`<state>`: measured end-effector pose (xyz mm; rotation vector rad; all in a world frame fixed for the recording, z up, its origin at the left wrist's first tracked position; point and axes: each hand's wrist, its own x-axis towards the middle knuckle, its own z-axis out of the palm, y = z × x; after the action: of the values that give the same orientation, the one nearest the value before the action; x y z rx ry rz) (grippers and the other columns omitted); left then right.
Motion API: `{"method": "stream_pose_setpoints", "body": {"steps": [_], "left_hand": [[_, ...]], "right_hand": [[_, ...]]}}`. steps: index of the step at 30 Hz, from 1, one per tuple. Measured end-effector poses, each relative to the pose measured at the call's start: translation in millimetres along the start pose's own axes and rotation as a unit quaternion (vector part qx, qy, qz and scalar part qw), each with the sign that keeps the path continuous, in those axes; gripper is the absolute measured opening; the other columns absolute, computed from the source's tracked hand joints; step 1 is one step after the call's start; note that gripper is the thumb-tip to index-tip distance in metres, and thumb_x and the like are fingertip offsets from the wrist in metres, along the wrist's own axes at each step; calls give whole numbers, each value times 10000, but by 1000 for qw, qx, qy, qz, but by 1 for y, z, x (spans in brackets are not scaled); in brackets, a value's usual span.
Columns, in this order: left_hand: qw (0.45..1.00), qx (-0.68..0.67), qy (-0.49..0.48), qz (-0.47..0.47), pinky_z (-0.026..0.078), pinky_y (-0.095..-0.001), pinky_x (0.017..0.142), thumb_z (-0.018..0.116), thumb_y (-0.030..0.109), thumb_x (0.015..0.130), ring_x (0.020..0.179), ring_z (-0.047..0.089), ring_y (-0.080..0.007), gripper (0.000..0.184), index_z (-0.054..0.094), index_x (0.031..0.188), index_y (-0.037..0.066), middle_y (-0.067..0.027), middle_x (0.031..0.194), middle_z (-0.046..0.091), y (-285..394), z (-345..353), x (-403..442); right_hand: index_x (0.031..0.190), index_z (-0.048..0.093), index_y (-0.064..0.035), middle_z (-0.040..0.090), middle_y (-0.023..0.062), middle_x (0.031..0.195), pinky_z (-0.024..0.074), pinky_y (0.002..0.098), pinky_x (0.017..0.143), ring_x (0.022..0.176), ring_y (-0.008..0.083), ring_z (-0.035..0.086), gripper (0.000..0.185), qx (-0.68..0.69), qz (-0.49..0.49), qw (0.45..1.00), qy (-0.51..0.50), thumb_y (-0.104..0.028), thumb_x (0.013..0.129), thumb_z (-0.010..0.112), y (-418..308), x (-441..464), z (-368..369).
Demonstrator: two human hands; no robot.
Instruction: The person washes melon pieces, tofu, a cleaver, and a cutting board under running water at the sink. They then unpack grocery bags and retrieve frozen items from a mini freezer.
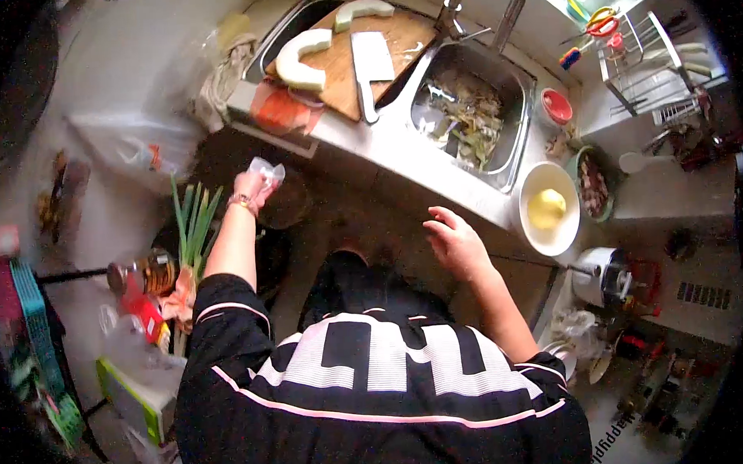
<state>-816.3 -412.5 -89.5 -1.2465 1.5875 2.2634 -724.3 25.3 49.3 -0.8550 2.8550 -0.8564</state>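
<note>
My left hand [256, 187] is closed around a crumpled, whitish translucent wad [267, 169], below the counter's front edge and near the green onions [194, 223]. With its fingers apart and nothing in it, my right hand [457, 243] hangs in front of the counter, left of the white bowl [527, 235] that holds a peeled yellow item [547, 208]. On the wooden cutting board [340, 76] lie a cleaver [373, 59] and two curved pale melon pieces, one at the left [301, 61] and one at the top [364, 12].
Peelings [472, 120] lie in the metal sink [515, 147] under the faucet. A red bowl [557, 106], a green-rimmed bowl of dark pieces [592, 182] and a wire rack [639, 63] stand at the right. A rice cooker [599, 277] sits lower right.
</note>
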Motion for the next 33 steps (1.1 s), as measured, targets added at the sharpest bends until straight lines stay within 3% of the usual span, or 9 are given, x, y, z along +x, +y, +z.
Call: {"method": "stream_pose_setpoints", "body": {"steps": [4,6,8,9,14,16,24,27,33], "left_hand": [[979,120,141,-81,497,-336,503,617,199,772,664,587,-253,337,516,1024,-1,-142,859,592,14,-2,33],[951,267,128,-92,437,-321,439,646,320,753,524,536,-188,340,580,806,-9,-144,673,581,10,-3,47],[908,374,133,-136,467,-338,480,639,306,786,592,573,-205,305,631,817,2,-151,724,601,-15,-31,99],[928,242,193,-208,485,-341,510,619,306,810,652,598,-210,291,651,872,23,-143,791,619,-27,-41,120],[700,669,66,-243,480,-320,519,556,245,848,666,593,-189,210,646,890,60,-69,820,623,-76,-80,190],[676,693,58,-243,480,-324,540,558,233,843,696,586,-191,200,618,929,63,-76,857,611,-75,-76,192],[726,641,112,-222,480,-340,626,569,185,823,815,556,-200,289,507,1084,76,-103,1003,561,-63,-56,196],[806,541,158,-181,480,-346,659,573,167,816,860,545,-204,354,466,1142,81,-113,1058,542,-43,-36,182],[951,229,202,-44,480,-359,723,580,131,801,949,523,-210,499,382,1258,90,-134,1167,505,24,26,76]], "right_hand": [[946,592,-29,555,180,1103,481,384,816,941,340,573,231,15,98,995,0,-68,720,622,4,45,-15],[971,595,-42,538,145,1135,480,368,814,959,320,563,227,-26,116,993,-7,-56,746,618,27,51,-1],[960,603,-43,548,151,1116,473,371,825,967,331,559,211,16,174,985,-14,-57,750,620,25,68,-2],[964,602,-43,549,154,1115,468,374,835,974,333,555,213,9,180,983,-23,-62,753,619,24,81,-5],[958,595,-55,549,141,1119,470,391,829,972,322,558,223,-39,190,981,-12,-118,747,626,49,117,-13],[954,596,-55,554,140,1107,464,389,841,979,327,553,217,-55,218,974,0,-124,749,622,53,131,-20],[906,630,-15,618,188,953,472,372,780,876,320,597,222,-19,443,895,-35,-183,763,606,178,159,10],[848,640,39,642,197,848,471,376,775,830,345,612,364,69,560,818,-113,-284,688,691,248,167,44],[917,607,78,596,250,1019,455,381,825,980,349,572,489,-14,636,771,-13,-284,621,747,314,175,139]]}}
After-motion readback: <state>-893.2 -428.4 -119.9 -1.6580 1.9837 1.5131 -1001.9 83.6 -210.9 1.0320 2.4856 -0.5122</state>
